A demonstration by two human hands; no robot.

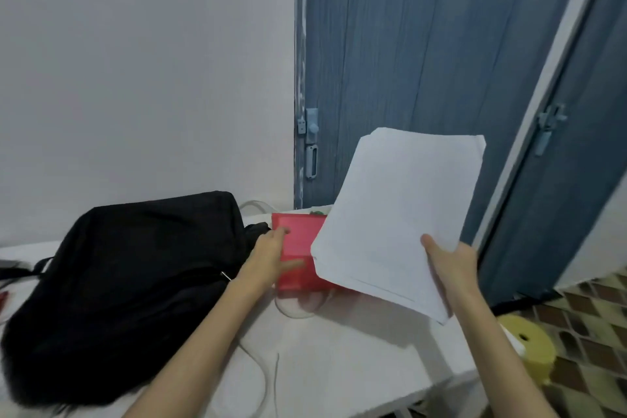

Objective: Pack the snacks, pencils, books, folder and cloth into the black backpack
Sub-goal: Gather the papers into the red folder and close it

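Note:
The black backpack (135, 282) lies on the white table (339, 349) at the left. A translucent red folder (298, 248) lies just right of it. My left hand (271, 258) rests on the folder's left edge, thumb and fingers spread around that edge. My right hand (451, 265) grips a stack of white paper sheets (400, 214) by the lower right corner, thumb on top, holding it tilted in the air above the folder's right part. Something green peeks out behind the folder, mostly hidden.
A thin white cable (261, 370) loops across the table in front of the folder. A yellow roll (529, 346) sits past the table's right edge, above a patterned tile floor. A blue door (424, 61) and a white wall stand behind the table.

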